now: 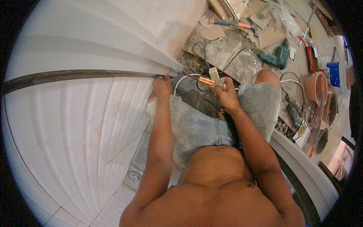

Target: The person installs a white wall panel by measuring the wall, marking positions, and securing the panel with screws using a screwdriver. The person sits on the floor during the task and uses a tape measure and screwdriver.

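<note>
1. Head view, tool: an orange-handled tool (207,81) lies in the right grip (227,94), its thin shaft pointing to the person's left and slightly away from the body. Its long axis runs across the view on a shallow slant, the banded butt end nearest the palm. The shaft reaches toward the lower edge of a smooth white panel (124,45); whether the tip touches is too small to tell.

2. Head view, arms: the right forearm slants forward and inward over the lap, bringing the right grip above the gap between the knees. The left forearm reaches almost straight forward, to the left of the right grip.

3. Head view, grips: the right grip is narrow, thumb and fingers curled around the rear of the handle. The left grip (162,87) is raised to the end of a dark groove (87,75), just below the shaft; I cannot tell whether it pinches anything.

4. Head view, around the grips: ribbed white wall tiles (72,140) spread left of the left grip. Beyond the right grip, near the tool, stands a small white block (214,73). Farther off, ahead and to the right, lie a hammer (232,24) and a green drill (278,56). Right of the right grip, past the knee, are an angle grinder (294,115) and an orange bucket (316,89).
</note>
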`<act>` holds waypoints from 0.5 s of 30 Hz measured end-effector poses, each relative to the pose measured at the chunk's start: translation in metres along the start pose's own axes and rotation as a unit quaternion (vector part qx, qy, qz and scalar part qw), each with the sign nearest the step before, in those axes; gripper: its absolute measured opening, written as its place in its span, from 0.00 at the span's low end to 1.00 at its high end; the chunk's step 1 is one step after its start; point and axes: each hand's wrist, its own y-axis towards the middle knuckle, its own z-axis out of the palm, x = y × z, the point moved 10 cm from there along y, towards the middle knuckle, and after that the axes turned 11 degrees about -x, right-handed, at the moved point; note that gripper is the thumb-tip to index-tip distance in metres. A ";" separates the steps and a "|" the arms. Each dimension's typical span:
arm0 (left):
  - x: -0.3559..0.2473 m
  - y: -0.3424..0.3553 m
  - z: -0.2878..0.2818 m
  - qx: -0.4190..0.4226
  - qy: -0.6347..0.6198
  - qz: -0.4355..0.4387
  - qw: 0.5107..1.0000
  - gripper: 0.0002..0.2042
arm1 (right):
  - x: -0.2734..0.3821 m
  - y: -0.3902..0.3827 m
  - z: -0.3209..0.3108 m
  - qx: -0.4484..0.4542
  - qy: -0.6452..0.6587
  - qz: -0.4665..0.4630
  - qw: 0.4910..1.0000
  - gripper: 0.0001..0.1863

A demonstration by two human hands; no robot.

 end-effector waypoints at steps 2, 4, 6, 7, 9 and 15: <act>0.011 -0.002 0.009 0.011 -0.001 -0.015 1.000 0.22 | -0.011 0.003 -0.003 -0.012 -0.098 -0.002 0.995 0.31; 0.023 -0.001 0.012 0.004 -0.051 -0.063 0.997 0.23 | -0.037 0.002 -0.001 0.021 -0.138 0.091 0.986 0.29; 0.006 0.002 0.006 -0.019 0.011 0.034 0.999 0.24 | -0.061 -0.007 0.005 0.059 -0.109 0.213 0.969 0.27; -0.006 0.002 0.002 -0.035 0.044 0.093 0.994 0.24 | -0.051 -0.003 0.007 0.057 -0.088 0.172 0.980 0.26; -0.008 0.003 -0.004 -0.023 0.031 0.073 0.997 0.24 | -0.023 -0.001 0.007 0.029 -0.036 0.055 0.997 0.25; 0.022 -0.005 0.003 0.010 -0.025 -0.109 0.994 0.25 | -0.037 -0.005 -0.001 0.006 -0.044 0.187 0.981 0.29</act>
